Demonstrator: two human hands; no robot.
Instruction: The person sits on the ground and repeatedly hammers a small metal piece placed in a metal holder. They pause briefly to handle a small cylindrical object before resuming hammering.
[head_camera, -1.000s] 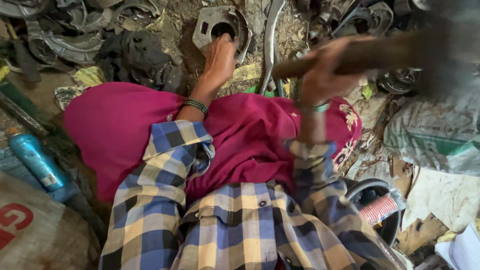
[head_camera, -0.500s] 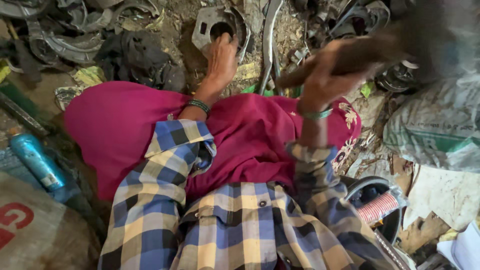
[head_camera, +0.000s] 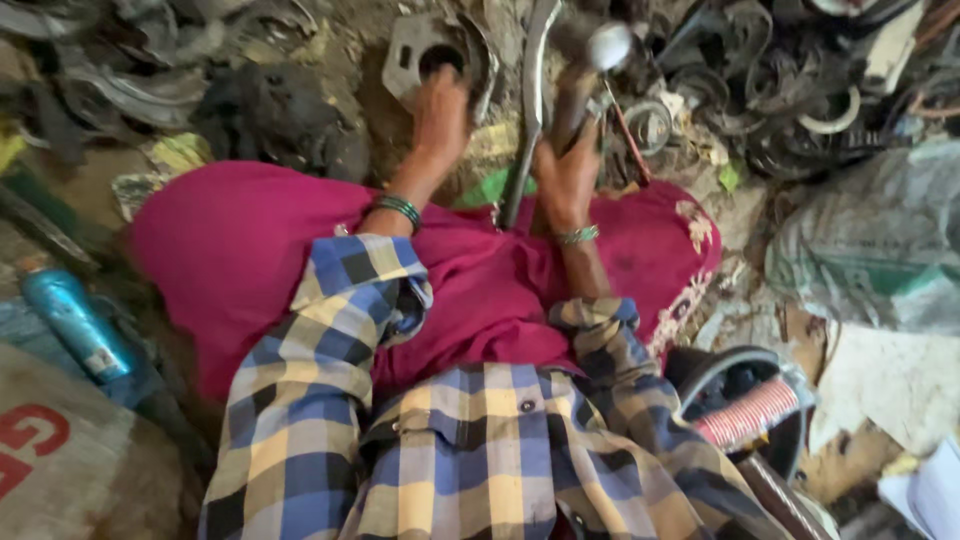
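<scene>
Gripping a hammer (head_camera: 585, 75) in my right hand (head_camera: 568, 180), fingers closed around its handle, I hold it head-up above the dirt, its rounded metal head blurred. My left hand (head_camera: 440, 115) is pressed flat-fingered on the near edge of a grey metal casting (head_camera: 415, 55) with a round hole through it; the fingers curl over the rim rather than clamp it, steadying it where it lies on the ground.

Between the casting and the hammer a long bent metal bar (head_camera: 530, 90) runs from the top of the view down toward my lap. A magenta cloth (head_camera: 250, 250) covers my knees just below the casting, and my checked shirt sleeves (head_camera: 330, 330) reach over it, a green bangle (head_camera: 400, 208) on the left wrist.

Left of the casting lie dark scrap pieces (head_camera: 270, 110) and, farther off beside a sack, a blue spray can (head_camera: 75, 325). Right of it a heap of rings and metal scrap (head_camera: 790, 90) is piled, with a red-wound coil (head_camera: 745, 412) near my right side.

As I judge it, the casting looks whole and still seated in the dirt, so the hammering on it seems far from finished.
</scene>
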